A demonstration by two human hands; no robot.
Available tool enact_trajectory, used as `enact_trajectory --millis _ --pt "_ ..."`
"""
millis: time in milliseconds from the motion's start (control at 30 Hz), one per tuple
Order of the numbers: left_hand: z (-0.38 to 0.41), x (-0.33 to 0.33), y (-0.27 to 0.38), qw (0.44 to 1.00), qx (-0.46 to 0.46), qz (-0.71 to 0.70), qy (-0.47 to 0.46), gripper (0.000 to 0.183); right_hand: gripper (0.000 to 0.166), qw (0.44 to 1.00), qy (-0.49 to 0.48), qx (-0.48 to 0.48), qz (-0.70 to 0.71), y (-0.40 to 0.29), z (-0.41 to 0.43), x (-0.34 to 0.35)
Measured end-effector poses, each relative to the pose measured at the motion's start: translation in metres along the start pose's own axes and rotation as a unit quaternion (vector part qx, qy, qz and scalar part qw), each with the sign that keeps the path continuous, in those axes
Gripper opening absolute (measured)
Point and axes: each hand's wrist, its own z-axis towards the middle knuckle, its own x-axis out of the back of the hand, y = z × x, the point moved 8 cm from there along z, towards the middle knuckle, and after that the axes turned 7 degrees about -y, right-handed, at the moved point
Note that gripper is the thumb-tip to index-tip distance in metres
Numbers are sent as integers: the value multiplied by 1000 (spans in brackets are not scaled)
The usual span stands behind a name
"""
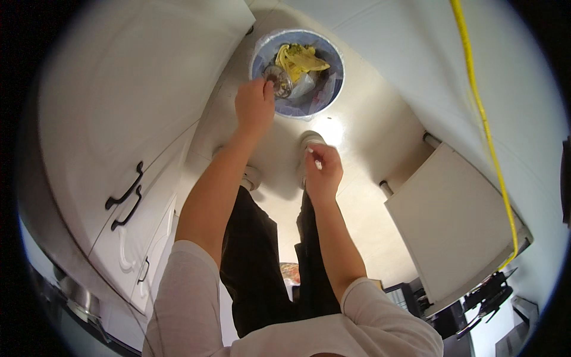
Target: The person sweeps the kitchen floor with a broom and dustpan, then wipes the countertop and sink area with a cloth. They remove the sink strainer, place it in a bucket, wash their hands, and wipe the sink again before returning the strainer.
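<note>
My left hand (256, 106) grips the edge of a small round strainer (281, 84), which looks like metal or clear plastic. The strainer is over the left side of a round blue waste bin (266, 50) lined with a clear plastic bag. Inside the bin lie a limp yellow scrap (303, 61), some green bits (294, 48) and crumpled clear plastic (304, 85). My right hand (325, 176) is half curled above my right shoe, nearer to me than the bin. Its fingers close around a small white piece (318, 165), too small to identify.
White cabinets with black handles (127, 187) run along the left. A white cabinet on short legs (450, 223) stands at right, with a yellow cable (484, 118) hanging beside it. My shoes (252, 176) rest on the pale tiled floor (276, 151).
</note>
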Motion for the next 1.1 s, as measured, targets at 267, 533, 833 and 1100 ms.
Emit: enact_trajectory --millis 267,533,833,1100 --pt "38 -39 37 952 -187 240 21 16 17 978 -140 -130 86 88 -83 -51" --pt "40 -106 -7 850 -284 438 -69 18 17 953 -194 -190 133 123 -99 -67" --pt "53 -119 -8 808 -293 483 -168 16 17 933 -179 -238 203 140 -111 -69" --pt "79 -125 32 828 -286 451 -172 24 17 922 -161 -261 235 151 -108 -55"
